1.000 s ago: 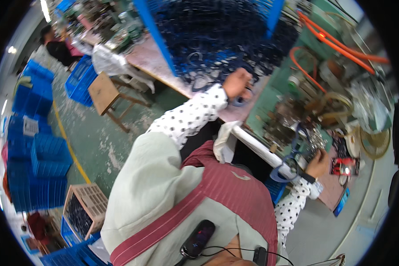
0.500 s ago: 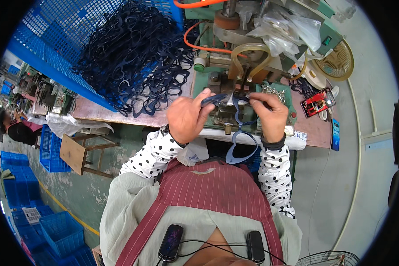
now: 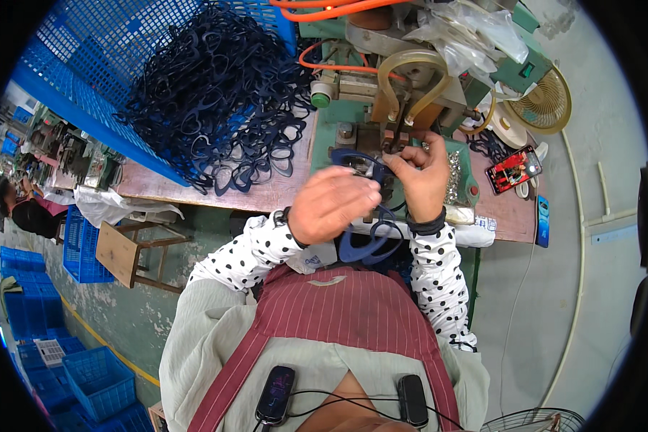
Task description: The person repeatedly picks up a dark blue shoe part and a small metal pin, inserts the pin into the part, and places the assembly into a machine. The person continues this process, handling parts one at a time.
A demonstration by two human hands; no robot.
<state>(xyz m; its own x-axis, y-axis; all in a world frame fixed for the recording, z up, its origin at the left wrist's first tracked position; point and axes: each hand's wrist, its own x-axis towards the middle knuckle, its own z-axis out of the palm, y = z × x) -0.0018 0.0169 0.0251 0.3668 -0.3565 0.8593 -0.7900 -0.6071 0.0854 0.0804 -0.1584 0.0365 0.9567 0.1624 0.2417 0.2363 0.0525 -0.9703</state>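
A dark blue looped strip (image 3: pixel 376 248), shaped somewhat like a spectacle frame, hangs at the front of a green bench machine (image 3: pixel 345 133). Its upper loop curves up toward the machine's working point, and its lower loops dangle over the table edge. My right hand (image 3: pixel 423 178) pinches the strip with thumb and forefinger just below the machine's metal jaws (image 3: pixel 390 138). My left hand (image 3: pixel 333 205) lies across in front of the strip, back upward, fingers stretched out together. Its thumb and palm side are hidden. Small metal parts (image 3: pixel 453 173) lie in a tray beside my right hand.
A large blue crate (image 3: pixel 93 108) spills tangled dark blue strips (image 3: pixel 216 93) onto the table (image 3: pixel 155 178). Orange hoses (image 3: pixel 338 10) and a plastic bag (image 3: pixel 475 32) are above the machine. At right are a red-cased phone (image 3: pixel 513 171), a blue phone (image 3: pixel 542 222) and a fan (image 3: pixel 538 101).
My left hand has moved right and down, in front of the strip, its fingers straightened from a pinch on dark blue strips. My right hand has shifted slightly left; the hanging loops swung left.
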